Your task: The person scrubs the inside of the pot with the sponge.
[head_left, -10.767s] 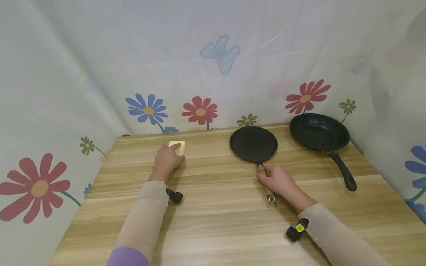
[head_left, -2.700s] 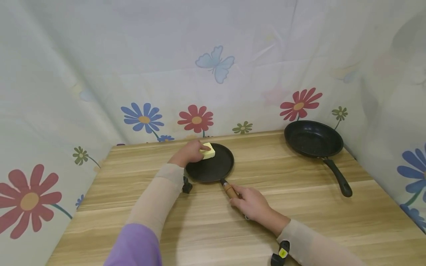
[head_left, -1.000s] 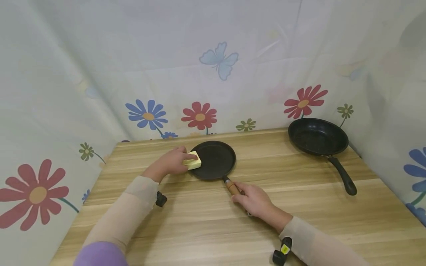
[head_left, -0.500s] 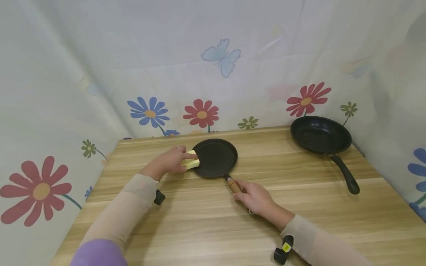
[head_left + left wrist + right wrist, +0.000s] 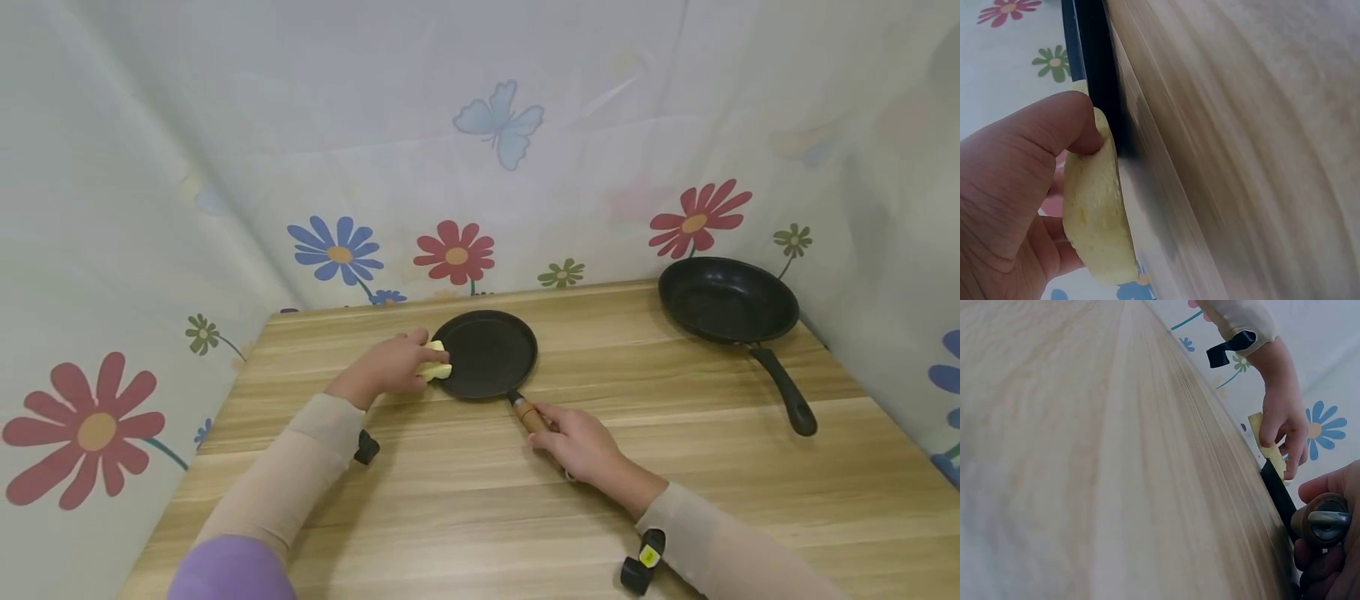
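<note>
My left hand (image 5: 393,364) pinches a pale yellow sponge (image 5: 438,369) at the left rim of a flat black pan (image 5: 489,354). In the left wrist view the thumb bends over the near face of the sponge (image 5: 1097,200), which leans against the outside of the dark rim (image 5: 1099,69). My right hand (image 5: 581,443) grips the pan's wooden handle (image 5: 528,414), its fingers wrapped round it. The handle's end with a metal ring (image 5: 1329,519) pokes out of that fist in the right wrist view.
A deeper black frying pan (image 5: 727,300) rests at the back right, its handle (image 5: 783,392) pointing toward the front. Behind the wooden table (image 5: 465,517) hangs a flowered curtain (image 5: 420,150), which also runs along both sides.
Since the earliest frame the flat pan has moved left and the sponge has come to it. Over the last few seconds the sponge went from the pan's upper surface to its left rim.
</note>
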### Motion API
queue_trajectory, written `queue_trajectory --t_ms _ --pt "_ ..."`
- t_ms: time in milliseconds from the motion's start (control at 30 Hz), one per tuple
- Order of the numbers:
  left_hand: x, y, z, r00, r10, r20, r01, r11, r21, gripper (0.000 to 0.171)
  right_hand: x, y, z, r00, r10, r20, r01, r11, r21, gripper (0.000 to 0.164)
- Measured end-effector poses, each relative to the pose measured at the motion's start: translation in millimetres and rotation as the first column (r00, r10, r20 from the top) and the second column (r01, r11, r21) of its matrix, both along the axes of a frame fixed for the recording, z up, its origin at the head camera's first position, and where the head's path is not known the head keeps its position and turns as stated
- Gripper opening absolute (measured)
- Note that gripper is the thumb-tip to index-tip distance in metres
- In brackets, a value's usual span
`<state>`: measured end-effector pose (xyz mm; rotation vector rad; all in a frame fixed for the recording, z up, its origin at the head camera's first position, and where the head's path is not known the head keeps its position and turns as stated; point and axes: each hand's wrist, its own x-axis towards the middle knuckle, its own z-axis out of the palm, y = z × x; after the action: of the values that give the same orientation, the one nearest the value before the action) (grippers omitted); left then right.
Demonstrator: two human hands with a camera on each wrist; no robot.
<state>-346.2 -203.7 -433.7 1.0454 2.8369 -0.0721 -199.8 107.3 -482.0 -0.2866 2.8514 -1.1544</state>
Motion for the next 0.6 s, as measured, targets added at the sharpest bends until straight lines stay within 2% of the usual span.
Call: queue_trajectory --t_ms 267,467,600 --pt "6.0 3 0.5 1.0 0.012 0.015 -0.012 1.0 -0.003 0.056 -0.3 0 -0.2 1.0 0.005 0.002 -0.005 1.0 0.001 0.056" --pt "12.7 8 1.2 0.997 -0.072 -0.037 0.073 0.997 0.014 0.05 -0.3 1 0.3 1.0 0.006 0.002 -0.006 1.0 -0.011 0.055" --pt "19.8 15 2.9 0.995 -0.087 -0.039 0.087 0.996 0.011 0.049 0.0 1 0.2 1.0 0.015 -0.007 -0.015 1.0 -0.016 0.054"
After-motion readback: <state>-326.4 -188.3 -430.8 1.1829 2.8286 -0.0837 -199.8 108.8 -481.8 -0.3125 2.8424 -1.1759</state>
